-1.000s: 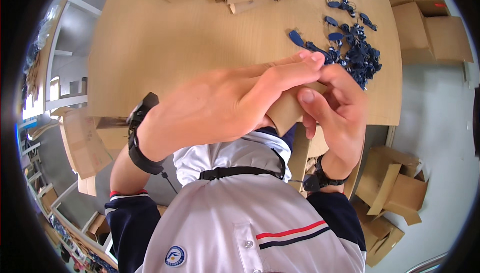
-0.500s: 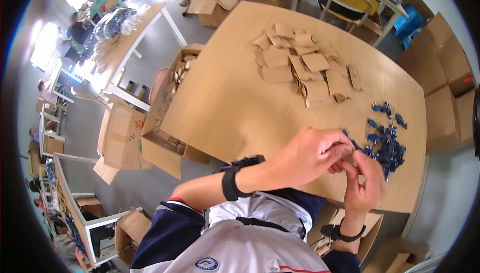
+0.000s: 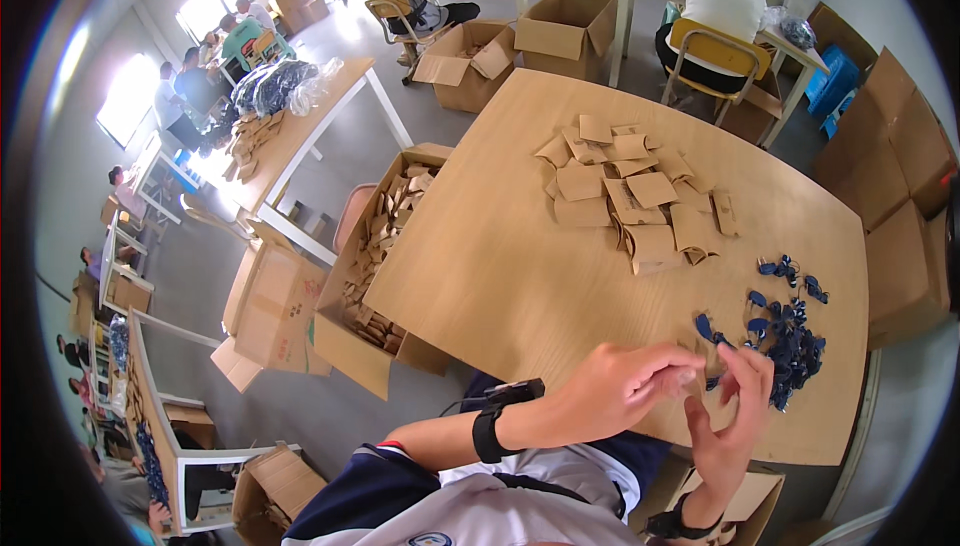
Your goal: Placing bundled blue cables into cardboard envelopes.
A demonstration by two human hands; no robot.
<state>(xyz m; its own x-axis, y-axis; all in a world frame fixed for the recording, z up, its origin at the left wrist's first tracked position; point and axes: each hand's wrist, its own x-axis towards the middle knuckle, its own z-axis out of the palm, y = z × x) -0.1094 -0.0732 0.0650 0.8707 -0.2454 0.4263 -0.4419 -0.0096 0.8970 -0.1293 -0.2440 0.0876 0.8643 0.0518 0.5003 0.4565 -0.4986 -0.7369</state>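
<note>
Both my hands are close together over the near right part of the table, fingertips facing. My left hand has its fingers bent toward the right, the tips slightly blurred. My right hand curves its thumb and fingers around a narrow tan patch that may be a piece of brown cardboard; its kind cannot be made out against the tan table. Just beyond my fingers lies a dark blue tag-like item. A heap of small dark blue items with metal bits sits right of my hands. Farther off is a pile of flat brown cardboard pillow boxes.
A long carton full of brown cardboard pieces stands against the table's left side. Another open carton is by my right forearm. Large cartons stack up on the right. People sit at other tables beyond, one on a yellow chair.
My view has tilted up, so the table and piles appear lower. My hands, earlier pinched together at the fingertips, have drawn slightly apart, and the right thumb and fingers are spread wider.
</note>
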